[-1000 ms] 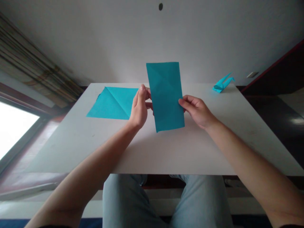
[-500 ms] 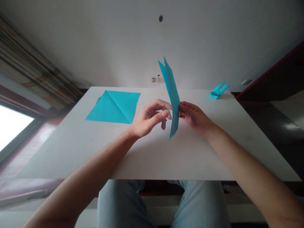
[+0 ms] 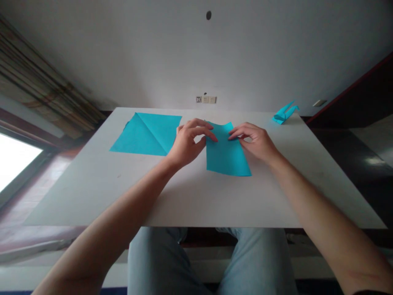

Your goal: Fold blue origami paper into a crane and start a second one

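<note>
A folded sheet of blue paper (image 3: 226, 157) is between my hands, its broad face turned up and its near edge slightly bowed. My left hand (image 3: 193, 139) grips its left edge, fingertips on top and thumb at the side. On the opposite edge, my right hand (image 3: 253, 139) pinches the paper with fingers above and the thumb partly hidden beneath. Whether the sheet rests on the table or hovers just over it, I cannot tell. A second blue sheet (image 3: 144, 135) with a diagonal crease lies flat behind my left hand.
At the back right of the white table (image 3: 101, 196) stands a blue origami crane (image 3: 284, 114). Wall sockets (image 3: 205, 99) sit just beyond the far edge. A curtain (image 3: 39, 86) hangs at the left, and my knees are under the near edge.
The folded paper has gone from upright and edge-on to lying broad side up, lower down. My left hand, loosely open beside it before, now grips its left edge.
</note>
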Demonstrator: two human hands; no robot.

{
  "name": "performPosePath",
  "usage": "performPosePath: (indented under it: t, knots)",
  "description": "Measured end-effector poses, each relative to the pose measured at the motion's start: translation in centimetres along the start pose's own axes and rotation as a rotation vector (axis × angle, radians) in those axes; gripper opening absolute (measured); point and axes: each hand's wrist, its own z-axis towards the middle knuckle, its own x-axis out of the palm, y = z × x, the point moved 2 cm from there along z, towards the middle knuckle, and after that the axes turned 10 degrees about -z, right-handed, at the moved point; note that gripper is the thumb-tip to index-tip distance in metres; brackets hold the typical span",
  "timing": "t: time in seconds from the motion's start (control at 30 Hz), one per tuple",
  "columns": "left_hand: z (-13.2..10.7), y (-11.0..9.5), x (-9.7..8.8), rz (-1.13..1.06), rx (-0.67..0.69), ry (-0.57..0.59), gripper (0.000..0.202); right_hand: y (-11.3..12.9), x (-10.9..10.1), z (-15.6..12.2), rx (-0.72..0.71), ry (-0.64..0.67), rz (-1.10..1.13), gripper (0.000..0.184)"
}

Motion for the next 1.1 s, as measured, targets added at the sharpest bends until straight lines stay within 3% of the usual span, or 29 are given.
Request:
performPosePath:
  t: [0.1, 0.17, 0.27, 0.37, 0.57, 0.8, 0.9, 1.1]
  knots:
    - [-0.1, 1.1, -0.3, 0.209, -0.132, 0.068, 0.051, -0.6, -0.3, 0.1, -0.102, 0.216, -0.168, 0.019]
    - [-0.3, 1.5, 0.0, 0.238, -0.139, 0.119, 0.050, -1.0, -0.2, 0.2, -0.141, 0.286, -0.255, 0.026]
    - [-0.7, 1.3, 1.2, 0.234, -0.011, 0.250, 0.032, -1.5, 0.0, -0.1, -0.124, 0.272, -0.340, 0.039]
    - [-1.5, 0.0, 2.6, 0.220, 0.145, 0.395, 0.020, -1.7, 0.7, -0.9, -0.097, 0.362, -0.447, 0.061]
    - [-3.0, -1.5, 3.8, 0.186, 0.250, 0.585, 0.021, -1.9, 1.2, -1.8, -0.072, 0.495, -0.543, 0.089]
    - [-3.7, -3.5, 4.4, 0.272, 0.424, 0.711, 0.024, -2.7, 1.4, -1.7, -0.052, 0.552, -0.563, 0.113]
    - [-4.6, -5.2, 4.6, 0.348, 0.392, 0.758, 0.022, -2.9, 1.5, -1.8, -0.045, 0.561, -0.573, 0.124]
    - [-6.9, -7.3, 3.8, 0.442, 0.270, 0.850, 0.044, -2.5, 1.7, -1.7, -0.036, 0.573, -0.577, 0.143]
